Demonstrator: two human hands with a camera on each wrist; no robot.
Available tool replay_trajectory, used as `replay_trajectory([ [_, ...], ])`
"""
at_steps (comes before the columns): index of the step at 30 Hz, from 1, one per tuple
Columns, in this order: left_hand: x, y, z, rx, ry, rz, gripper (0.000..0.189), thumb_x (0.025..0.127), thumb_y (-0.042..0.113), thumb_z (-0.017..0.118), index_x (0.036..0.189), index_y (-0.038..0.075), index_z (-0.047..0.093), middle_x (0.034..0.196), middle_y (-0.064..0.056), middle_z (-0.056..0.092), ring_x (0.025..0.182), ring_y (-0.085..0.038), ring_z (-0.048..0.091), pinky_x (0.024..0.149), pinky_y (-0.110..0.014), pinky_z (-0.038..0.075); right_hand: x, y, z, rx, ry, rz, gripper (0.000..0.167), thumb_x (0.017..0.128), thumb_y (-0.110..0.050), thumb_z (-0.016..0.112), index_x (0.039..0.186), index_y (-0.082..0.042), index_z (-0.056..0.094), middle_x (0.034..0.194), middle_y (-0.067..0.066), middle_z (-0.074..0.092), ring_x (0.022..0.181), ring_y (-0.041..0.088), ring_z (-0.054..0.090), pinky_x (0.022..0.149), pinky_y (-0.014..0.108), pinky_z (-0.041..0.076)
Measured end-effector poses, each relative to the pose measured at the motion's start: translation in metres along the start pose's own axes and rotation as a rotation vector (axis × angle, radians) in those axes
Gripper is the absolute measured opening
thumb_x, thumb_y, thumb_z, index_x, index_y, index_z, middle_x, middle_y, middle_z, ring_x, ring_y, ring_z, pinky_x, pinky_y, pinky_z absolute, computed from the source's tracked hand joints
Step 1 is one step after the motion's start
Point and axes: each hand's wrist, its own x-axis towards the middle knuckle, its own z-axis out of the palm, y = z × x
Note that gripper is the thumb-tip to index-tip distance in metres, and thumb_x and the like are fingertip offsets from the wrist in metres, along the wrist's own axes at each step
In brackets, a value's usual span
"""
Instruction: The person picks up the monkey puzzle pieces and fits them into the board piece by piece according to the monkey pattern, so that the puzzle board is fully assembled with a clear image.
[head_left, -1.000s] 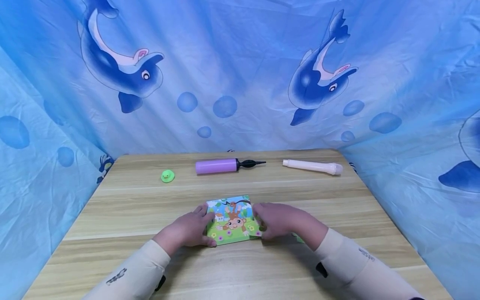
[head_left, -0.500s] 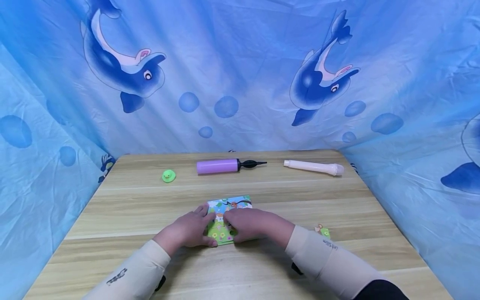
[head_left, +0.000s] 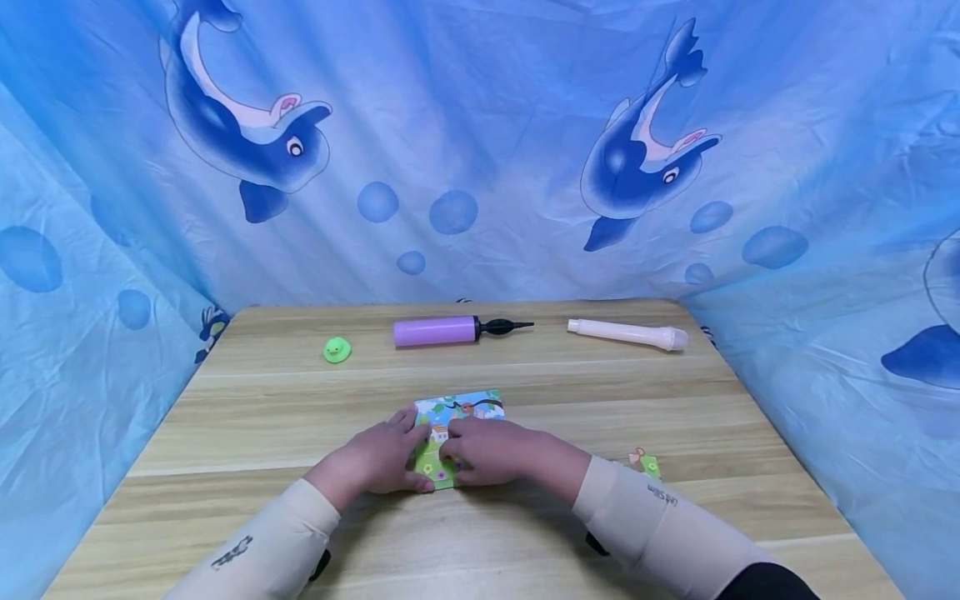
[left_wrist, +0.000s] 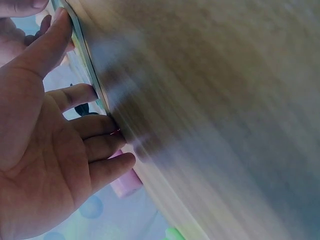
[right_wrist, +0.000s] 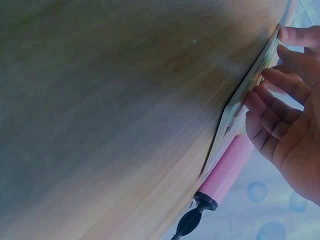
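A flat, colourful picture puzzle (head_left: 483, 406) with a monkey scene lies on the wooden table, in the head view's lower middle. My left hand (head_left: 382, 457) rests along its left side, thumb at the front corner and fingers at the edge; in the left wrist view these fingers (left_wrist: 102, 147) are nearly straight. Over the puzzle's right half lies my right hand (head_left: 487, 450), covering the monkey. Its bent fingers (right_wrist: 280, 107) touch the surface in the right wrist view, and what lies under them is hidden. A small green-and-brown puzzle piece (head_left: 649, 467) sits apart, beyond the right forearm.
Along the back of the table (head_left: 262, 433) are a green toy duck (head_left: 337, 350), a purple hand pump (head_left: 435, 332) with a black nozzle, and a pale pink stick-shaped toy (head_left: 626, 333). Blue dolphin-print curtains (head_left: 465, 125) hang behind and at both sides.
My right hand has moved left from the puzzle's right edge onto its middle, then slightly further left. The loose piece beyond the forearm has come into view. My left hand has stayed put.
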Motion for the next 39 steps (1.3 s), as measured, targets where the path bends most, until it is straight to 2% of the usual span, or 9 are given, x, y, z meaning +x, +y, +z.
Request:
replay_trajectory([
  [4, -0.001, 0.000, -0.001, -0.002, -0.008, -0.001, 0.092, 0.081, 0.061, 0.070, 0.148, 0.004, 0.042, 0.156, -0.030, 0.027, 0.143, -0.044, 0.031, 0.110, -0.052, 0.039, -0.002, -0.001, 0.000, -0.029, 0.008, -0.017, 0.033, 0.093, -0.043, 0.064, 0.121, -0.026, 0.066, 0.112, -0.005, 0.055, 0.092, 0.004, 0.050, 0.080, 0.022, 0.049],
  [11, 0.000, 0.000, -0.002, -0.016, -0.027, -0.016, 0.088, 0.083, 0.059, 0.068, 0.148, 0.006, 0.042, 0.157, -0.028, 0.025, 0.142, -0.045, 0.031, 0.109, -0.054, 0.039, -0.004, -0.002, -0.001, -0.056, 0.007, -0.025, 0.032, 0.094, -0.044, 0.063, 0.121, -0.027, 0.066, 0.110, -0.005, 0.055, 0.092, 0.005, 0.051, 0.078, 0.021, 0.049],
  [15, 0.002, 0.000, -0.001, -0.009, -0.029, -0.026, 0.086, 0.084, 0.057, 0.068, 0.149, 0.007, 0.042, 0.158, -0.027, 0.025, 0.142, -0.044, 0.032, 0.110, -0.053, 0.038, -0.011, 0.003, -0.006, -0.018, 0.002, 0.003, 0.034, 0.097, -0.041, 0.059, 0.127, -0.026, 0.063, 0.115, -0.004, 0.056, 0.101, 0.007, 0.054, 0.089, 0.025, 0.051],
  [17, 0.003, -0.001, 0.000, -0.009, -0.036, -0.034, 0.086, 0.084, 0.057, 0.068, 0.149, 0.008, 0.041, 0.158, -0.027, 0.024, 0.143, -0.044, 0.031, 0.111, -0.053, 0.037, -0.016, 0.007, -0.010, 0.010, 0.010, 0.039, 0.036, 0.099, -0.039, 0.055, 0.131, -0.024, 0.061, 0.123, -0.002, 0.057, 0.113, 0.011, 0.056, 0.098, 0.029, 0.050],
  [21, 0.005, 0.000, 0.002, -0.015, -0.044, -0.053, 0.086, 0.084, 0.057, 0.069, 0.150, 0.010, 0.041, 0.159, -0.024, 0.024, 0.145, -0.042, 0.028, 0.112, -0.052, 0.036, -0.031, 0.023, -0.017, 0.100, 0.024, 0.137, 0.036, 0.101, -0.036, 0.054, 0.131, -0.019, 0.062, 0.126, -0.001, 0.060, 0.118, 0.014, 0.057, 0.101, 0.033, 0.049],
  [26, 0.006, 0.001, 0.001, -0.014, -0.043, -0.056, 0.086, 0.084, 0.057, 0.070, 0.150, 0.010, 0.041, 0.160, -0.023, 0.023, 0.145, -0.042, 0.027, 0.113, -0.053, 0.035, -0.058, 0.046, -0.024, 0.206, 0.029, 0.271, 0.027, 0.097, -0.028, 0.059, 0.119, -0.014, 0.065, 0.118, 0.001, 0.064, 0.108, 0.017, 0.061, 0.093, 0.037, 0.052],
  [30, 0.005, 0.001, 0.001, -0.017, -0.041, -0.053, 0.086, 0.084, 0.057, 0.070, 0.150, 0.010, 0.041, 0.159, -0.024, 0.024, 0.145, -0.042, 0.028, 0.112, -0.053, 0.036, -0.085, 0.061, -0.025, 0.276, 0.002, 0.398, 0.022, 0.094, -0.022, 0.063, 0.112, -0.010, 0.065, 0.114, 0.003, 0.064, 0.103, 0.019, 0.062, 0.089, 0.039, 0.052],
  [34, 0.005, 0.001, 0.000, -0.025, -0.045, -0.056, 0.085, 0.084, 0.056, 0.070, 0.149, 0.010, 0.041, 0.159, -0.024, 0.024, 0.145, -0.042, 0.028, 0.112, -0.053, 0.036, -0.111, 0.073, -0.019, 0.314, -0.054, 0.553, 0.032, 0.086, -0.027, 0.073, 0.113, -0.012, 0.063, 0.111, 0.003, 0.062, 0.098, 0.018, 0.060, 0.087, 0.040, 0.051],
  [39, 0.005, 0.001, -0.001, -0.024, -0.048, -0.057, 0.086, 0.084, 0.056, 0.070, 0.150, 0.009, 0.041, 0.159, -0.025, 0.023, 0.145, -0.042, 0.028, 0.112, -0.053, 0.035, -0.136, 0.082, -0.006, 0.347, -0.126, 0.682, 0.044, 0.078, -0.033, 0.082, 0.111, -0.014, 0.061, 0.106, 0.002, 0.059, 0.091, 0.018, 0.057, 0.080, 0.041, 0.051],
])
